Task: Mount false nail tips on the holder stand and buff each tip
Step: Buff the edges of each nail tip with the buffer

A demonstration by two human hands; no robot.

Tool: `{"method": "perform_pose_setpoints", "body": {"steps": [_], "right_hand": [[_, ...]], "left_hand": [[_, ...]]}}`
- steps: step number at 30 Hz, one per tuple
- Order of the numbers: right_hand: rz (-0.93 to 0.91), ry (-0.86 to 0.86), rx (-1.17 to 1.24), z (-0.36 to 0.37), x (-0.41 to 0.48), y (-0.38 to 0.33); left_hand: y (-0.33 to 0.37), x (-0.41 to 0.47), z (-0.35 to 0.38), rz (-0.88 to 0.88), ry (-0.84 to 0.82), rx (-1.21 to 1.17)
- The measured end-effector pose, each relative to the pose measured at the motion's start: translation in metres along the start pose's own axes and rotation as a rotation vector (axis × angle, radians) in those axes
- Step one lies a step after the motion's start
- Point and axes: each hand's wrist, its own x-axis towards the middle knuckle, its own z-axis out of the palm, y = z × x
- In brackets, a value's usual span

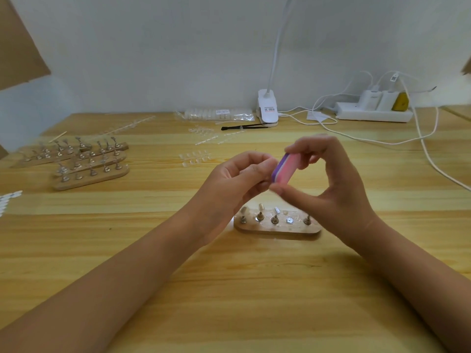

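I see right hand pinching pink-purple buffer block by both ends, I guess so flat side can rub. Left hand curled beside block; tip hidden, cannot tell grip. Holder stand on table, just under hands.

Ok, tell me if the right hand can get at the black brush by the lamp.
Probably not: the way to the black brush looks free, but the right hand pinches the buffer block.

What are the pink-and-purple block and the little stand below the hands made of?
Buffer block: looks like matte foam, in pink and purple layers. Holder stand: apparently wood, pale brown with rounded ends; its pegs look like dull metal.
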Motion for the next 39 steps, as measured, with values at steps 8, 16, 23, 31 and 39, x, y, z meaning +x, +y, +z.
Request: {"method": "perform_pose_setpoints", "body": {"steps": [8,16,23,31,39], "right_hand": [[0.034,0.004,0.014,0.003,-0.001,0.002],[0.037,0.029,0.006,0.003,0.000,0.004],[0.058,0.040,0.001,0.005,0.000,0.004],[0.172,0.055,0.054,0.001,0.002,0.007],[-0.010,-0.065,-0.028,0.003,0.000,0.004]], "left_hand": [[0.000,0.001,0.000,-0.013,0.010,-0.001],[0.002,0.002,-0.001,-0.015,0.006,0.016],[0.002,0.002,-0.002,-0.020,0.021,0.018],[0.001,0.003,-0.004,-0.012,0.047,0.036],[0.000,0.004,-0.003,-0.015,0.058,0.004]]}}
